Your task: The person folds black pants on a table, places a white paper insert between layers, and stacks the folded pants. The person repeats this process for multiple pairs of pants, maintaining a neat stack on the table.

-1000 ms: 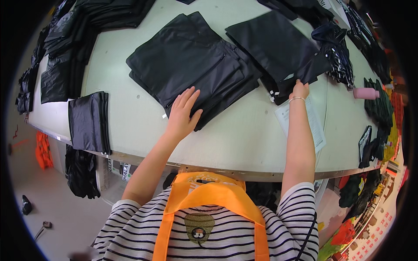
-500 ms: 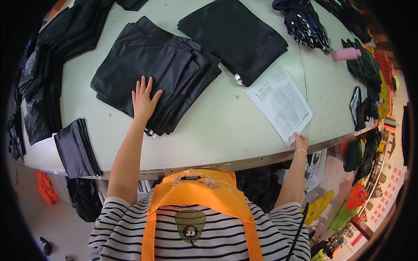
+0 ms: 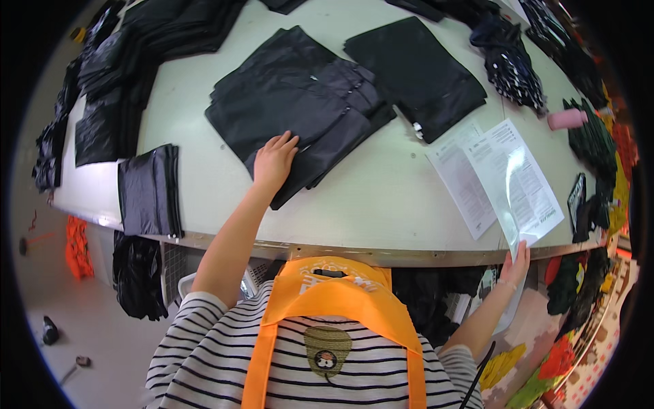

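Sheet (image 3: 523,187) now lifted in right hand (image 3: 515,264), second sheet (image 3: 460,183) newly showing

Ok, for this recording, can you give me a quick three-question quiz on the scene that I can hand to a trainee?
1. Open question: What is held in the person's right hand?
2. True or false: The left hand touches the folded black stack.
3. Multiple choice: As the person sees it, where on the table is the pink bottle? A) toward the left end, B) in the middle, C) toward the right end.

Key:
1. A white printed sheet, gripped at its near corner.
2. True.
3. C.
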Demonstrator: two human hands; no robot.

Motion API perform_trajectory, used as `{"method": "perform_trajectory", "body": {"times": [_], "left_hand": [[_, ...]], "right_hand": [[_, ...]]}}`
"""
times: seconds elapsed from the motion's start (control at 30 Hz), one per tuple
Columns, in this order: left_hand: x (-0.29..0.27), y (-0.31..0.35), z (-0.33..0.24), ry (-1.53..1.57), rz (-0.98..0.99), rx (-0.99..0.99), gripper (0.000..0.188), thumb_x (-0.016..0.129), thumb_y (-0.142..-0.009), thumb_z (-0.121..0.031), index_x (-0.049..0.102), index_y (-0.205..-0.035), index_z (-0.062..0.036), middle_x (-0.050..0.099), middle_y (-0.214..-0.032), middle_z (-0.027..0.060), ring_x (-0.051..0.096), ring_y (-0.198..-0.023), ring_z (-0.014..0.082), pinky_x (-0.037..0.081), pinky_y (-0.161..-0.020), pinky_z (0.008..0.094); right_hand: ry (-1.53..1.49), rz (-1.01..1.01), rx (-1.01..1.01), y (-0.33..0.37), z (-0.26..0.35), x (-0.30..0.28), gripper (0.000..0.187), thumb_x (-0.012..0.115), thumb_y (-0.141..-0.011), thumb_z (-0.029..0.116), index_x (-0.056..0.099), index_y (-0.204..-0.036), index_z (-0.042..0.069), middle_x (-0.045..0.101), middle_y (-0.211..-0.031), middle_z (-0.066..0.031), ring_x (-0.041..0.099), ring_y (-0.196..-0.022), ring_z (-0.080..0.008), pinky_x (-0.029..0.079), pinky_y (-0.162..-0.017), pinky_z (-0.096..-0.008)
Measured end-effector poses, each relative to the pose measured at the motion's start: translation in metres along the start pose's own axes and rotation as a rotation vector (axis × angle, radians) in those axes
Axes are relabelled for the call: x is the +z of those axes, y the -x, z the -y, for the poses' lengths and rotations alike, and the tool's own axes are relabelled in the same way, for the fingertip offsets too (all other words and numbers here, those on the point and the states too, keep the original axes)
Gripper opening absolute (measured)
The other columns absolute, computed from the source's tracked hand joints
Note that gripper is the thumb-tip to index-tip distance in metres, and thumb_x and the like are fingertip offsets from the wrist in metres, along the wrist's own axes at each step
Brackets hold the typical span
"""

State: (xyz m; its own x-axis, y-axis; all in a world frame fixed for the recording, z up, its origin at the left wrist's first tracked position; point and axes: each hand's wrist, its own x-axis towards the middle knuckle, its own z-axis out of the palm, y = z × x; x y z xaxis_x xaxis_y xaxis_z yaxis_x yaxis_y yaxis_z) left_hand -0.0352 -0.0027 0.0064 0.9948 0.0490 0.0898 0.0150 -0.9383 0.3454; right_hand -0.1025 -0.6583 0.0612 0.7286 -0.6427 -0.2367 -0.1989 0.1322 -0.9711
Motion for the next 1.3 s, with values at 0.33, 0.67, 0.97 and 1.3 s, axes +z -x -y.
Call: {"method": "perform_trajectory", "body": {"times": [0.33,0.67,0.97,1.3], "left_hand": [[-0.046,0.016,-0.04,0.216,-0.269,0.067,0.022,0.061,-0.089,-0.02,0.068,-0.109,-0.0138,0.054,-0.076,0.0102,0.059,-0.07,0.028,0.049,-0.061,0.036],[-0.016,0.045,-0.048,0.23,-0.112,0.096,0.023,0.059,-0.089,-0.022,0.066,-0.108,-0.0106,0.064,-0.082,0.0091,0.064,-0.069,0.0304,0.053,-0.06,0.0384],[-0.01,0.057,-0.062,0.322,-0.18,0.064,0.027,0.059,-0.084,-0.019,0.064,-0.109,-0.0094,0.063,-0.082,0.0049,0.066,-0.073,0.0236,0.053,-0.06,0.0342],[-0.013,0.035,-0.036,0.337,-0.146,0.056,0.03,0.058,-0.086,-0.024,0.063,-0.114,-0.0147,0.061,-0.097,0.0045,0.06,-0.098,0.0233,0.048,-0.084,0.0383]], "right_hand": [[0.159,0.58,0.302,0.159,0.016,0.142,0.022,0.062,-0.09,0.01,0.064,-0.103,-0.008,0.067,-0.094,-0.0062,0.061,-0.082,-0.0104,0.047,-0.073,-0.0232],[0.156,0.746,0.244,0.265,-0.035,0.311,0.026,0.057,-0.093,0.01,0.051,-0.117,0.0,0.066,-0.091,-0.0082,0.062,-0.071,-0.0114,0.051,-0.057,-0.0244],[0.389,0.943,0.288,0.269,-0.073,0.385,0.025,0.058,-0.095,0.018,0.053,-0.115,0.005,0.061,-0.095,-0.0037,0.06,-0.079,-0.0102,0.051,-0.062,-0.0226],[1.154,1.345,-1.337,0.206,-0.062,0.409,0.038,0.062,-0.079,0.004,0.056,-0.115,0.0,0.053,-0.115,-0.0184,0.045,-0.114,-0.0386,0.033,-0.105,-0.0499]]}}
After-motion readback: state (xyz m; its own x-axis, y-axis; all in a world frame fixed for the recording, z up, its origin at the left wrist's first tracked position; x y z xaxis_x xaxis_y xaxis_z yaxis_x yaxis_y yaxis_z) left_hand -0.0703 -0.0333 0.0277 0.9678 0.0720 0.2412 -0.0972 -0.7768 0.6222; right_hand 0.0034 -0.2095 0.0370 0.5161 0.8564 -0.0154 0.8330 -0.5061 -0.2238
